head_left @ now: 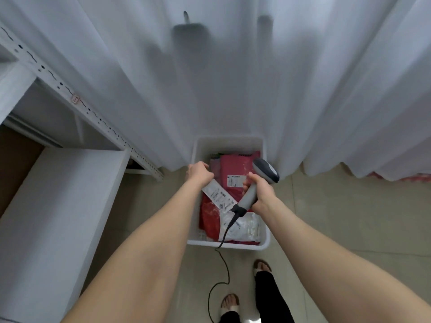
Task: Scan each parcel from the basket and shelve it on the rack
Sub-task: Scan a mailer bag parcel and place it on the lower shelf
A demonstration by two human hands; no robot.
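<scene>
Left hand (199, 174) is curled round the top end of a labelled parcel (218, 197) by the basket's (229, 141) left wall; right hand (260, 191) grips the scanner (265, 170) over the red parcels (233, 170) inside; its cable (222, 262) drops over the near rim; curtain (233, 78) hangs right behind, rack (70, 94) off left, sandalled feet (262, 268) near the front.

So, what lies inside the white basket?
A pink parcel, a red parcel and a whitish bag, overlapping. The basket floor and anything beneath them are covered. The scanner also hides some.
</scene>
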